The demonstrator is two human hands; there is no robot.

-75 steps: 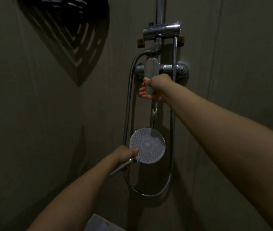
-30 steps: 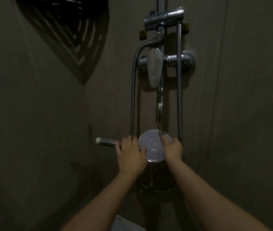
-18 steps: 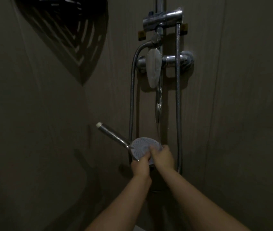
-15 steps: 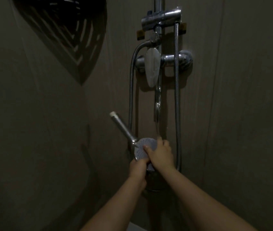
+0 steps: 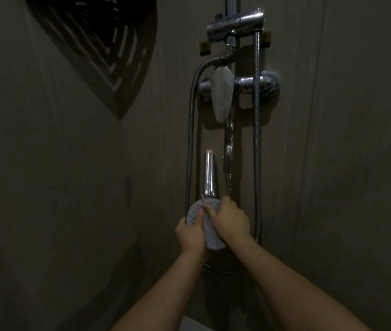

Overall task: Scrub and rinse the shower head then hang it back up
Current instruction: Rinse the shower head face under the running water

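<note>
The shower head [image 5: 195,212] has a round white dotted face, and its chrome handle [image 5: 210,174] points straight up. My left hand [image 5: 189,234] grips the head's left rim, thumb on the face. My right hand [image 5: 231,220] lies over the right half of the face with its fingers pressed on it. A thin stream of water [image 5: 229,149] falls from the spout above onto the head near my right hand. The lower right part of the face is hidden under my right hand.
The mixer lever [image 5: 223,96] and chrome holder bracket [image 5: 236,22] sit on the wall rail above. Metal hoses hang at left [image 5: 190,139] and right [image 5: 257,139], looping below my hands. A dark slatted corner shelf [image 5: 103,41] is at the upper left.
The head has turned in my hands: its handle swung from pointing left to straight up. My right hand left the mixer lever and now lies on the face.
</note>
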